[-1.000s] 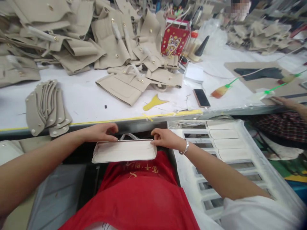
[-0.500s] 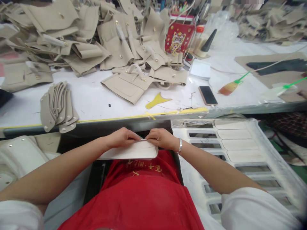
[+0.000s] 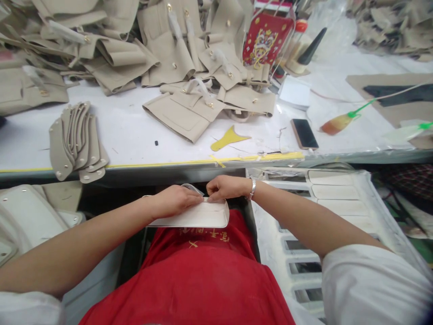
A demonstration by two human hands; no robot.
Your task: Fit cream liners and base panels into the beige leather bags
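Note:
A long off-white leather-like panel (image 3: 199,217) with rounded corners lies across my lap, just under the table edge. My left hand (image 3: 178,200) rests over its upper side, fingers together and pressed on it. At the panel's upper right, my right hand (image 3: 226,187) is curled, its fingertips pinching the edge; the thumb side is partly hidden. A thin pale strip loops up behind the panel between the two hands. What lies under the left palm does not show.
Beige bag pieces (image 3: 182,113) heap the white table (image 3: 128,131). Stacked beige straps (image 3: 76,140), a yellow scrap (image 3: 229,138), a phone (image 3: 304,134) and a glue bottle (image 3: 338,123) lie near its front. A white slatted crate (image 3: 302,269) holding pale panels stands right; white panels (image 3: 29,212) lie left.
The left hand has flattened over the panel, and the right hand has curled more tightly at its edge. A pale loop shows behind the panel. The view has shifted slightly.

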